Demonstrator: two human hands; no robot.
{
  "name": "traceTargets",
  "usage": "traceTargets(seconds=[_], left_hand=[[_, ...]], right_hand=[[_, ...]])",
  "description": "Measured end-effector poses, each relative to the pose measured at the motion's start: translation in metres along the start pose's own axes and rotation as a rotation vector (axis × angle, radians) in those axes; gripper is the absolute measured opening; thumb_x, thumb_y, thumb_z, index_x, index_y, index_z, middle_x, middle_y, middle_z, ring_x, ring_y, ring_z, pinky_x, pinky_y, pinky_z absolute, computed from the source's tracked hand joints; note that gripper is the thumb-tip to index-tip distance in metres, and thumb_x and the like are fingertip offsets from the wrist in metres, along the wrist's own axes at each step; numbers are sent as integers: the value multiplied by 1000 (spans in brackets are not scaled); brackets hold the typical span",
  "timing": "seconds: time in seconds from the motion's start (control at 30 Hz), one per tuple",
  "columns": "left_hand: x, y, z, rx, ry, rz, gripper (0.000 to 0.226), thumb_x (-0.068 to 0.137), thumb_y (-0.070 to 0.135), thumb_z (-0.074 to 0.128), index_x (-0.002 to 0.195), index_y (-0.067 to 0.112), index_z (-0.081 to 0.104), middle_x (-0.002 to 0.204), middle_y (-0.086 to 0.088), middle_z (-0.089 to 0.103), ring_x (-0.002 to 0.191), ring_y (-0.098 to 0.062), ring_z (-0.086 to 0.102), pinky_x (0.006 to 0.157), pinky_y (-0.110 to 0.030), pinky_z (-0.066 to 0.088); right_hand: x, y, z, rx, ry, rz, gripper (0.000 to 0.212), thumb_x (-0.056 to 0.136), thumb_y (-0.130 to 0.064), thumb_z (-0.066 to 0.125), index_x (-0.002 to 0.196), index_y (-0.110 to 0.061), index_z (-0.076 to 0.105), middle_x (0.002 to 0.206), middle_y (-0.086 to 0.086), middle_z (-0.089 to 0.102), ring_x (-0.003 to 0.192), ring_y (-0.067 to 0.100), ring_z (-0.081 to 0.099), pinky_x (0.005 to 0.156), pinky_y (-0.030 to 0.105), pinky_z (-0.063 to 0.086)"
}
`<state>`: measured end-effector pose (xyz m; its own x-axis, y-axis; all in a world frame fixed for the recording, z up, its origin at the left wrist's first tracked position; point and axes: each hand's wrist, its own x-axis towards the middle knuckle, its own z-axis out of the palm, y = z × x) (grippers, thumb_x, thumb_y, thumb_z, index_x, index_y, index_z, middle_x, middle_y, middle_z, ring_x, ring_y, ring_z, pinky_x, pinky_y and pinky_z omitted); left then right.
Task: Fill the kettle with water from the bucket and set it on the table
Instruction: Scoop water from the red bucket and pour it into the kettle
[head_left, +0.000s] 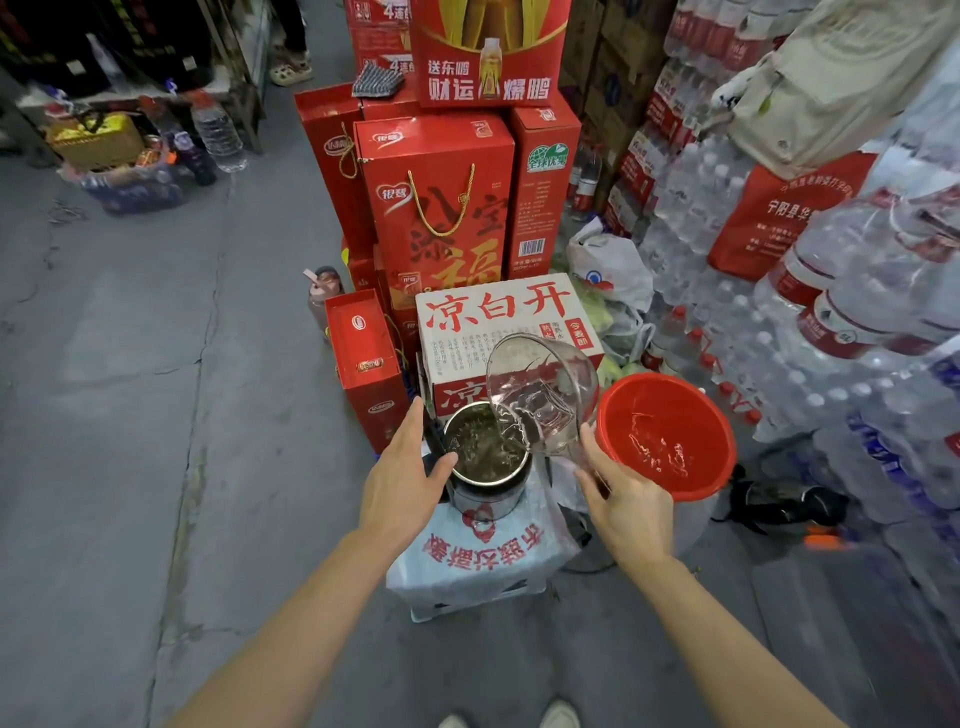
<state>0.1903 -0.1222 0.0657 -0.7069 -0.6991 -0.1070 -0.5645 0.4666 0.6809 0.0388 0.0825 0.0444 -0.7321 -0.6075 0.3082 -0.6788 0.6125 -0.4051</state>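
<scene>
The right hand (631, 512) has its grip closed on a tilted clear bowl (540, 392), pouring water into the open kettle (485, 462) just left. The left hand (400, 480) clasps the kettle's handle. Kettle stands on a bag-covered surface (483, 566); red bucket (667, 436) right, stacked boxes (441, 208) behind, concrete floor (130, 415).

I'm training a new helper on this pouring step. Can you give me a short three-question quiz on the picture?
1. True or false: the kettle has its lid shut.
2. Which hand holds the clear scoop? A) left B) right
3. What colour is the bucket?

Key: 1. False, it is open and water is pouring in. 2. B, the right hand; the left hand steadies the kettle. 3. Red.
</scene>
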Motion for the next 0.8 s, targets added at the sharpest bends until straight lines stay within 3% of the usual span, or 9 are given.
traceTargets(seconds=[0.13, 0.3, 0.43, 0.53, 0.6, 0.67, 0.8], left_hand=[[1, 0, 0, 12, -7, -4, 81, 92, 35, 61, 155, 25, 10, 159, 3, 30, 128, -21, 52, 100, -38, 44], [2, 5, -1, 12, -9, 35, 81, 93, 32, 61, 155, 26, 9, 158, 5, 30, 132, -21, 48, 99, -36, 44], [3, 5, 0, 34, 9, 52, 81, 93, 32, 60, 155, 27, 9, 159, 5, 29, 137, -20, 41, 99, -37, 44], [3, 5, 4, 52, 33, 49, 80, 93, 33, 61, 155, 27, 11, 158, 4, 31, 137, -21, 43, 97, -38, 46], [5, 6, 8, 55, 53, 46, 80, 92, 32, 62, 155, 26, 12, 157, 3, 34, 136, -22, 44, 97, -39, 47], [8, 7, 14, 62, 69, 39, 80, 91, 32, 62, 154, 26, 13, 155, 2, 37, 134, -23, 46, 95, -39, 48], [11, 5, 27, 60, 78, 24, 83, 90, 38, 62, 154, 27, 12, 157, 2, 34, 137, -22, 42, 99, -41, 46]], right_hand=[[-1, -1, 0, -14, 13, -3, 64, 74, -16, 89, 134, -20, 66, 49, -2, 62, 38, 13, 47, 34, 31, 46], [-5, 2, 0, -3, 19, 19, 64, 79, -18, 85, 138, -25, 62, 56, 2, 69, 45, 22, 63, 39, 32, 48], [-3, -1, 2, 198, -148, 302, 58, 92, -27, 72, 145, -37, 51, 68, 5, 75, 63, 26, 69, 57, 34, 56], [-3, 2, 1, 776, -148, 627, 59, 94, -12, 69, 147, -29, 50, 53, 1, 61, 40, 14, 46, 41, 25, 44], [-6, 11, -1, 1090, -69, 858, 59, 94, -5, 67, 148, -23, 49, 54, 6, 61, 36, 13, 43, 34, 22, 36], [-6, 25, -5, 1209, 36, 996, 60, 93, -4, 68, 148, -19, 49, 56, 7, 66, 35, 14, 47, 33, 21, 36], [2, 61, -3, 1170, 124, 1125, 67, 91, 0, 69, 151, -14, 44, 54, 7, 66, 29, 11, 49, 30, 19, 38]])
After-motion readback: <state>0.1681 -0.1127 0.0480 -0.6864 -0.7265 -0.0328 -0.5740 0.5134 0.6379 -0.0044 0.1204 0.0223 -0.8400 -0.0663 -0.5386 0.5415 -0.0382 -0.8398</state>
